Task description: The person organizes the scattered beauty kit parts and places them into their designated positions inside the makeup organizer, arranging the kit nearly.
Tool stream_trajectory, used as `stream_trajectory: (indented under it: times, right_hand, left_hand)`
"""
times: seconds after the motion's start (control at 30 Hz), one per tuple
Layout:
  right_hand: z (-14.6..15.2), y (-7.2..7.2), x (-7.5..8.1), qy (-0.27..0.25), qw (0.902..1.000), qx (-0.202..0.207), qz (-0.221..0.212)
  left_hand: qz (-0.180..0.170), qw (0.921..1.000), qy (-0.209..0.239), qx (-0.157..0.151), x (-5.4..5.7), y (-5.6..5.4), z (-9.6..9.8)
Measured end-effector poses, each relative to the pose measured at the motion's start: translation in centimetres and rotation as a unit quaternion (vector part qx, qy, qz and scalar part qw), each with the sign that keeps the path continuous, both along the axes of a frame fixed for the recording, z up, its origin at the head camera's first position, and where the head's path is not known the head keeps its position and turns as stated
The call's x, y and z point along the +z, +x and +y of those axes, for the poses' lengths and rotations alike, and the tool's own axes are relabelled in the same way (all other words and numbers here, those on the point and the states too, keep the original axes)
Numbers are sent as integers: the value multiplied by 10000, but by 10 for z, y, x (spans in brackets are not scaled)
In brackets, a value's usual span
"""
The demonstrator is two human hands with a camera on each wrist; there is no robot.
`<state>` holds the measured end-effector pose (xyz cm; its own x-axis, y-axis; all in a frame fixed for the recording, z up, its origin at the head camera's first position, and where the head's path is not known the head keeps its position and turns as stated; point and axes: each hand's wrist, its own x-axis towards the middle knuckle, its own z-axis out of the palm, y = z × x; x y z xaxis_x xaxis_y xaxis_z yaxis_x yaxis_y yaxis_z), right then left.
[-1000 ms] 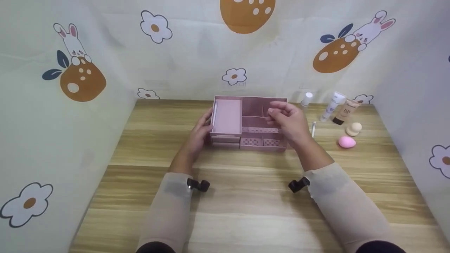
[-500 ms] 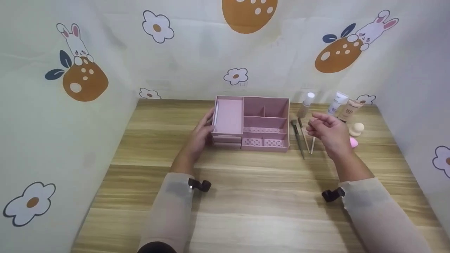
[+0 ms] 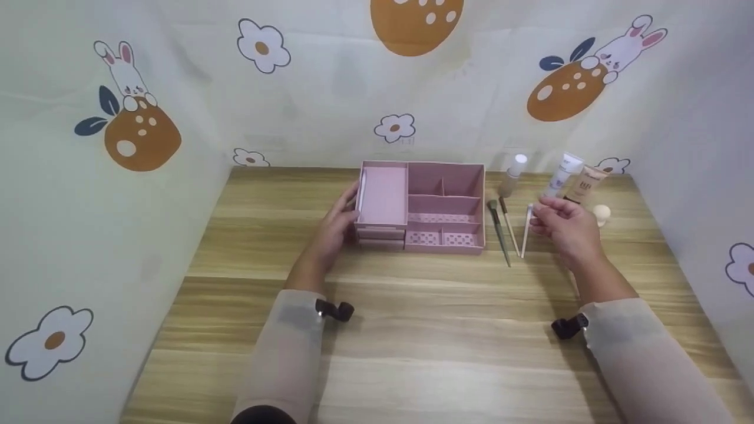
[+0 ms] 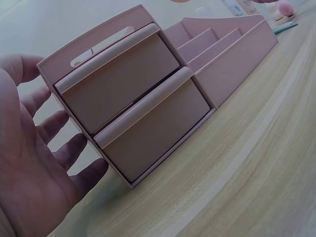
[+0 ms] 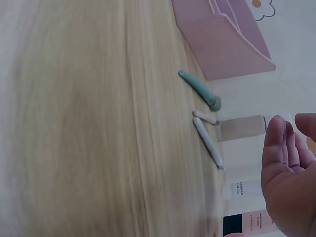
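Observation:
A pink desk organizer (image 3: 383, 194) with open compartments and two shut drawers stands on the wooden table. My left hand (image 3: 330, 232) rests against its left side. In the left wrist view, the fingers (image 4: 69, 148) spread along the side wall beside the drawer fronts. To the organizer's right lie a green makeup brush (image 3: 500, 235), a brush with a pale handle (image 3: 511, 232) and a slim white stick (image 3: 526, 235). My right hand (image 3: 568, 229) hovers just right of the white stick, fingertips overlapping its upper end. A gap shows between thumb and fingers in the right wrist view, with nothing in it.
Behind the brushes stands a white-capped bottle (image 3: 512, 179). Further right are a white tube (image 3: 562, 174) and a beige BB tube (image 3: 586, 182). A cream sponge (image 3: 601, 213) shows past the right hand. A pink sponge (image 4: 285, 8) appears in the left wrist view.
My right hand has moved from over the organizer's right compartments, rightward to beside the white stick, uncovering the brushes and hiding the pink sponge. My left hand has stayed at the organizer.

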<state>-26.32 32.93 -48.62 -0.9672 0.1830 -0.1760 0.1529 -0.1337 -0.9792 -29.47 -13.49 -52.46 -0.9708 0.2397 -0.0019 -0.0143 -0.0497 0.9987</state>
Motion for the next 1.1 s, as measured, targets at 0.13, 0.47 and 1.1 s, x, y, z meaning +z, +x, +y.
stream_trajectory:
  times: [0.13, 0.47, 1.1]
  right_hand:
    - [3, -3, -1, 726, 9964, 141, -417]
    - [7, -15, -27, 2352, 9672, 670, -684]
    - [12, -28, -32, 3333, 9314, 1045, -1021]
  left_hand:
    - [18, 9999, 98, -22, 0, 0, 0]
    - [26, 9998, 188, -70, 1, 1, 0]
    - [-37, 9998, 177, 25, 0, 1, 1]
